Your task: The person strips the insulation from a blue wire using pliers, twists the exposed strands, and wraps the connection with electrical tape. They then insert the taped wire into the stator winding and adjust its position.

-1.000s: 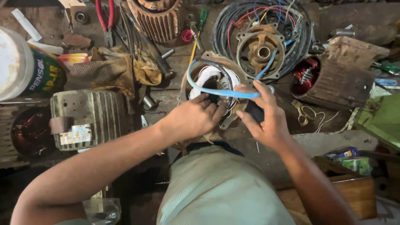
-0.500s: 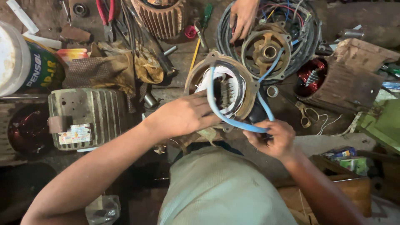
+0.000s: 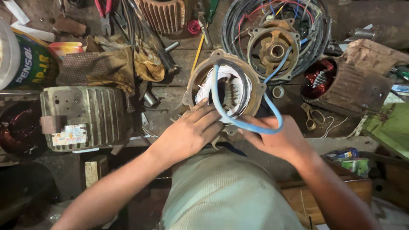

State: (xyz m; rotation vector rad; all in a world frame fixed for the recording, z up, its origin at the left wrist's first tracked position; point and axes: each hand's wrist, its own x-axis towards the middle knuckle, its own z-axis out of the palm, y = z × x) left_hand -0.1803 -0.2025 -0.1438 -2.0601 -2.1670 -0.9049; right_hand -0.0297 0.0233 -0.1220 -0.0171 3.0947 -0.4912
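Your left hand [image 3: 187,130] lies flat against the near rim of the round, rusty-brown motor stator housing [image 3: 224,87], fingers together and stretched along its edge, clamping nothing. Your right hand [image 3: 279,138] cups the housing's near right side — its fingertips are tucked behind the rim, so how tightly they close cannot be told. A blue insulated cable [image 3: 238,121] loops from inside the bore, across your right knuckles and up beyond the housing; whether those fingers pinch it is hidden.

Inside the bore, just beyond your left fingertips, sit white and dark windings [image 3: 228,91], their detail hard to make out. Farther past your right fingers, a rusty end bell [image 3: 272,49] lies within a coil of dark wire [image 3: 317,30], cut off by the frame top. Left of your left fingers stands a grey finned motor casing [image 3: 83,117]; the white and green can [image 3: 23,59] beyond it is cropped.
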